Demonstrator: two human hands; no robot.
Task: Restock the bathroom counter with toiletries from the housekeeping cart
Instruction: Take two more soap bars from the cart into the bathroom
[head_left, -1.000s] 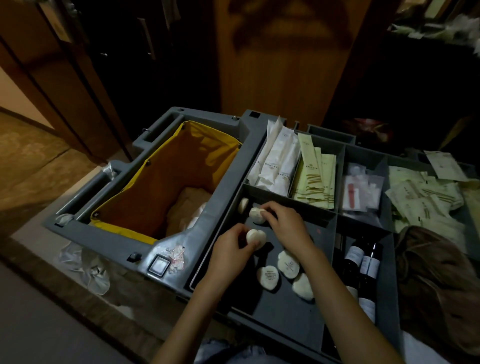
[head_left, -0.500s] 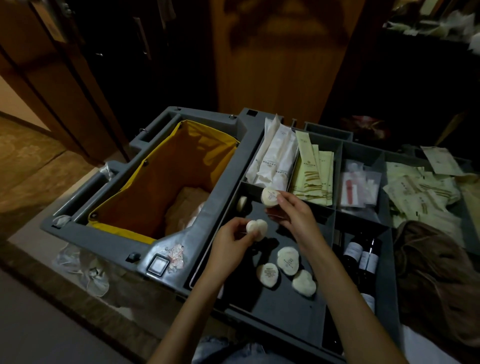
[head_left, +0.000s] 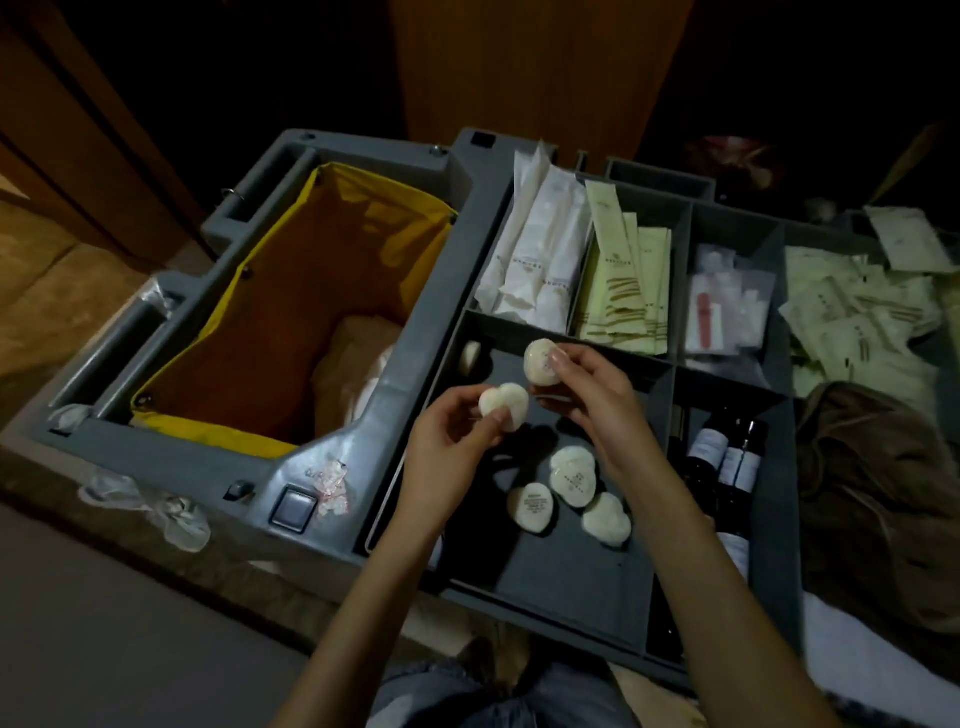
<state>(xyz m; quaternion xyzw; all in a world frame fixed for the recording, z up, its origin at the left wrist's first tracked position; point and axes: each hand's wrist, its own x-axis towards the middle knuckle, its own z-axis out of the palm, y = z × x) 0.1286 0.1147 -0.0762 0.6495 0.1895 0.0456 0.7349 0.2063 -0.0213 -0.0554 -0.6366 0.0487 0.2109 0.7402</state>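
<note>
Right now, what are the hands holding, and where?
The left hand pinches a small wrapped soap by its lower edge; the right hand pinches a second soap by its right edge.

Grey cart tray (head_left: 561, 587), wrapped soaps (head_left: 574, 475), sachets (head_left: 623, 291), probably bottles (head_left: 737, 462)

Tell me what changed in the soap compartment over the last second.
The right hand pinched a wrapped soap off the compartment floor and lifted it close to the second soap held by the left hand. Unchanged: the left hand's grip, three soaps lying mid-compartment, one soap in the back corner.
</note>
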